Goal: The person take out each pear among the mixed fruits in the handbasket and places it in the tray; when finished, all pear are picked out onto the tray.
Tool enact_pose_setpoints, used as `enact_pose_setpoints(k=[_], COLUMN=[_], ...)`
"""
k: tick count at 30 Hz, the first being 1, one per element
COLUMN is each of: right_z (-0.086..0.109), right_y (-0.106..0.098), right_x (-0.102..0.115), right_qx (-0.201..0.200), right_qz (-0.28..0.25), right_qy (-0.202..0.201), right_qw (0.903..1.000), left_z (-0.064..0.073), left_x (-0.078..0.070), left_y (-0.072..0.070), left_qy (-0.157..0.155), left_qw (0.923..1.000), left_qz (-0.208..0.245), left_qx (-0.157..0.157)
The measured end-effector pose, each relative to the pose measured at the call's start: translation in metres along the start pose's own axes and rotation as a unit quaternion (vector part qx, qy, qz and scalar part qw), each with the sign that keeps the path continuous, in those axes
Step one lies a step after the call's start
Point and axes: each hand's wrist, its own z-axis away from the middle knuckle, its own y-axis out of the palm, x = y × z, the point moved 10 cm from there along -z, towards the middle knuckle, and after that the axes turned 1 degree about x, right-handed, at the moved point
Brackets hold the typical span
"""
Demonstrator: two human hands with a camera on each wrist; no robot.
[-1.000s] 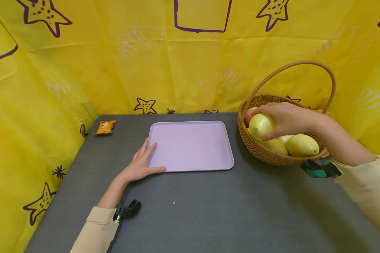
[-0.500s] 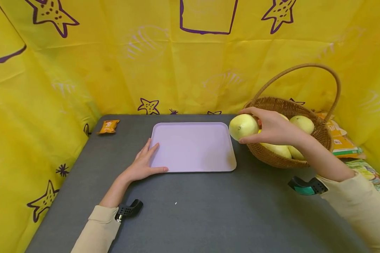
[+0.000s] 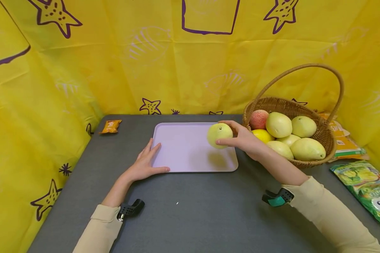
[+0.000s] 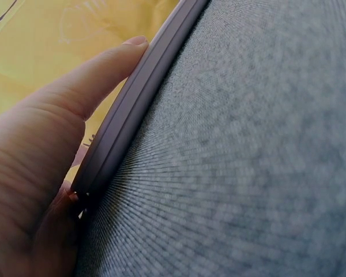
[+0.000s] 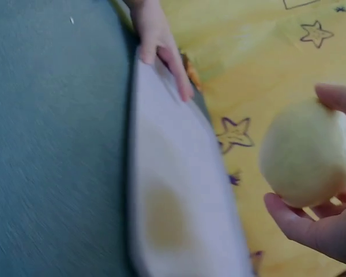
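Note:
My right hand (image 3: pixel 245 140) grips a rounded pale yellow-green fruit (image 3: pixel 220 135) between thumb and fingers. It hangs over the right part of a lilac tray (image 3: pixel 183 147), and its shadow falls on the tray. In the right wrist view the fruit (image 5: pixel 305 153) is apart from the tray surface (image 5: pixel 179 173). My left hand (image 3: pixel 143 165) rests at the tray's left side with fingers spread, the fingertips inside the rim. Its thumb (image 4: pixel 104 78) lies straight against the near rim (image 4: pixel 132 104) in the left wrist view.
A wicker basket (image 3: pixel 330 146) with a tall handle stands at the right, holding a peach (image 3: pixel 259 119), a lemon (image 3: pixel 263 135) and several pale green fruits. Packets (image 3: pixel 364 182) lie beyond it. An orange snack packet (image 3: pixel 111 126) sits back left. Yellow cloth hangs behind the grey table.
My right hand has lifted the fruit out of the basket and carried it left, over the tray. My left hand stays on the tray's edge.

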Motion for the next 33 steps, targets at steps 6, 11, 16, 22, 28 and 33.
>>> enact_pose_setpoints(k=[6,11,16,22,28,33], right_z=[-0.016,-0.027,-0.039,-0.054,-0.072,-0.085], right_y=[0.027,0.047,0.061,0.074,0.087,0.094], right_x=[-0.032,-0.052,-0.060,-0.064,-0.058,-0.054], right_qx=[-0.005,-0.020,-0.037,-0.070,-0.088,-0.104], right_qz=[-0.177,-0.262,-0.294,-0.313,-0.332,-0.302], right_qy=[0.050,0.083,0.095,0.108,0.083,0.072], right_qw=[0.9829,0.9612,0.9502,0.9408,0.9354,0.9449], left_z=[0.000,0.000,0.000,-0.001,-0.001,0.000], left_x=[-0.001,-0.001,0.001,0.002,0.003,0.002], left_y=[0.000,0.001,0.001,0.001,0.001,0.000], left_qy=[0.000,0.001,-0.005,-0.004,-0.005,-0.004], left_qw=[1.0000,1.0000,1.0000,1.0000,1.0000,1.0000], left_qz=[0.002,0.006,0.001,-0.005,-0.008,-0.007], left_qx=[0.000,0.000,0.002,0.002,0.000,-0.003])
